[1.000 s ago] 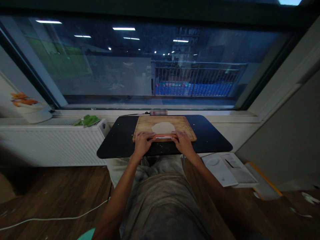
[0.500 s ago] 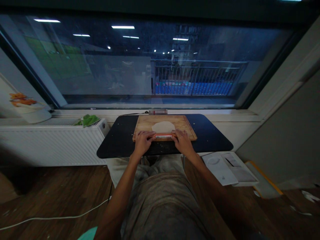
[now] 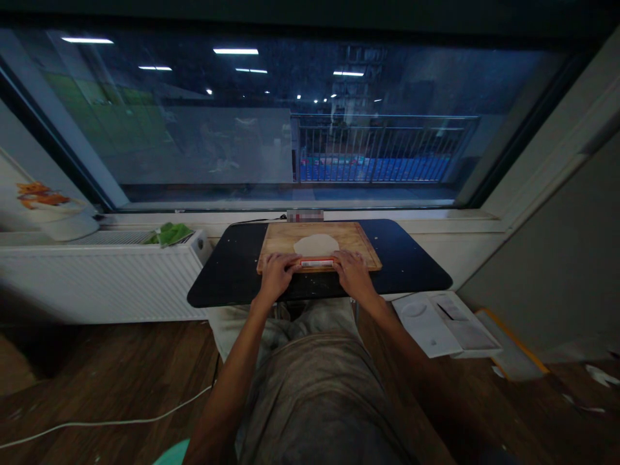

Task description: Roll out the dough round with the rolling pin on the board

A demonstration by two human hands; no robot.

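Note:
A wooden board (image 3: 363,248) lies on a small black table (image 3: 411,265) under the window. On the board rests a flat pale round of dough (image 3: 316,245). Across the board's near edge lies an orange rolling pin (image 3: 317,262). My left hand (image 3: 276,274) presses on its left end and my right hand (image 3: 352,271) on its right end, fingers curled over it. The pin touches the near edge of the dough.
A white radiator (image 3: 97,278) with a green cloth (image 3: 170,233) stands to the left. White papers (image 3: 443,326) and a flat board lie on the wooden floor at right. A white cable (image 3: 97,423) runs across the floor at left.
Both hands and the rolling pin have crept slightly farther onto the board toward the dough. The view has shifted a little.

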